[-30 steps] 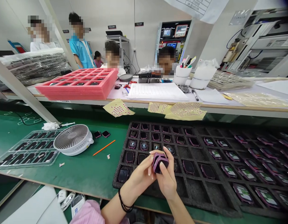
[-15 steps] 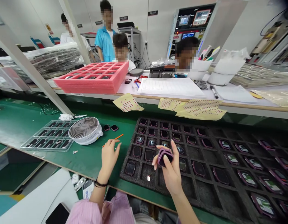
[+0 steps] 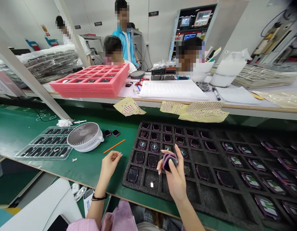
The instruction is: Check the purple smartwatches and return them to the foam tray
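Observation:
My right hand (image 3: 177, 181) is wrapped around a purple-framed smartwatch body (image 3: 167, 162), its thumb across the dark face, above the black foam tray (image 3: 148, 176). Part of the watch is covered by the fingers. To the left, my left hand (image 3: 110, 163) hovers over the green bench with thumb and fingertips pinched together; whatever may be between them is too small to make out. Just beyond it lies an orange stick (image 3: 114, 146), apart from the fingers. Rows of similar watches (image 3: 133, 175) fill many tray pockets, and one near pocket has a small bright piece (image 3: 152, 184).
A round white fan (image 3: 85, 136) stands left on the bench beside a clear tray of dark parts (image 3: 43, 142). Two small watch bodies (image 3: 111, 132) lie right of it. The raised shelf bears a pink foam tray (image 3: 90, 88) and papers (image 3: 172, 89). Several people are beyond.
My left hand has drawn back from the orange stick, its fingers now closed together. The right hand keeps the smartwatch body in almost the same place. The view has shifted slightly.

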Demonstrator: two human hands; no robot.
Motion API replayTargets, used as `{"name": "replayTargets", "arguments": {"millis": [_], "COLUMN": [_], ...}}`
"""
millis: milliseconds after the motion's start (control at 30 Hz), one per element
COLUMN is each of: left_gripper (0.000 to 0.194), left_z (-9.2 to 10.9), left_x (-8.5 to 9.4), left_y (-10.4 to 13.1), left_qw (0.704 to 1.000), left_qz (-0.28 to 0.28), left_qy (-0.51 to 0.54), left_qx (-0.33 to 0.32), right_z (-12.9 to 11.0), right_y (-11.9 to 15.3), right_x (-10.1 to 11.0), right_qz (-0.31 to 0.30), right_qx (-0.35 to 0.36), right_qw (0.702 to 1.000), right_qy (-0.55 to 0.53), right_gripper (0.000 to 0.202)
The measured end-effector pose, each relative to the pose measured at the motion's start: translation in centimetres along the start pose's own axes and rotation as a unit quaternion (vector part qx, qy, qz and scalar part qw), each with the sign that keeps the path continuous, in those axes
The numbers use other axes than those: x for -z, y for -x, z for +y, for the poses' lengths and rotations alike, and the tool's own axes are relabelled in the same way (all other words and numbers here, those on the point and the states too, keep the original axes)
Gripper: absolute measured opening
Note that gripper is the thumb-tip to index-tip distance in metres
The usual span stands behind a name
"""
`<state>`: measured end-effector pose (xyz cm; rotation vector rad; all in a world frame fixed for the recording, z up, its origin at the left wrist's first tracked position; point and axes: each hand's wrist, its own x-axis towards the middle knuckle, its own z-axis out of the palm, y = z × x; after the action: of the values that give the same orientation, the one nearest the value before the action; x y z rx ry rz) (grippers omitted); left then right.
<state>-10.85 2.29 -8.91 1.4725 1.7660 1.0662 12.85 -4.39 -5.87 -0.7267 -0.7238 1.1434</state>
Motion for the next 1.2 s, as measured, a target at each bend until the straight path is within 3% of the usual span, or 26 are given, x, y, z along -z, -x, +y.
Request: {"name": "replayTargets", "arguments": {"millis": [100,200,300,467,1000,1200], "left_gripper": [0.037,0.023,0.02,0.018,0.014,0.014], "left_z": [4.9,9.5,11.9,12.0,11.8,11.5], "left_x": [-2.1,-5.1,-7.8,-9.8,-10.8,-11.0], "left_y": [1.8,4.2,6.2,7.2,7.8,8.0], "left_qw": [0.989,0.962,0.938,0.937,0.94,0.945], "left_qz": [0.001,-0.047,-0.104,-0.101,-0.029,-0.019], "left_qy": [0.139,0.253,0.316,0.314,0.309,0.256], "left_qx": [-0.059,-0.088,-0.098,-0.119,-0.142,-0.204], "right_z": [0.2,0.6,1.2,2.2,2.4,2.6], "right_y": [0.0,0.2,0.6,1.0,1.1,1.3], "right_x": [-0.4,-0.7,-0.4,0.3,0.3,0.5], "right_qz": [0.002,0.012,0.058,0.117,0.113,0.125], "right_qx": [0.009,0.027,0.039,0.062,0.097,0.109], "right_qw": [1.0,1.0,0.997,0.987,0.978,0.977], "right_qy": [-0.008,-0.006,0.02,0.091,0.143,0.137], "right_gripper": [0.043,0.043,0.046,0.053,0.054,0.05]}}
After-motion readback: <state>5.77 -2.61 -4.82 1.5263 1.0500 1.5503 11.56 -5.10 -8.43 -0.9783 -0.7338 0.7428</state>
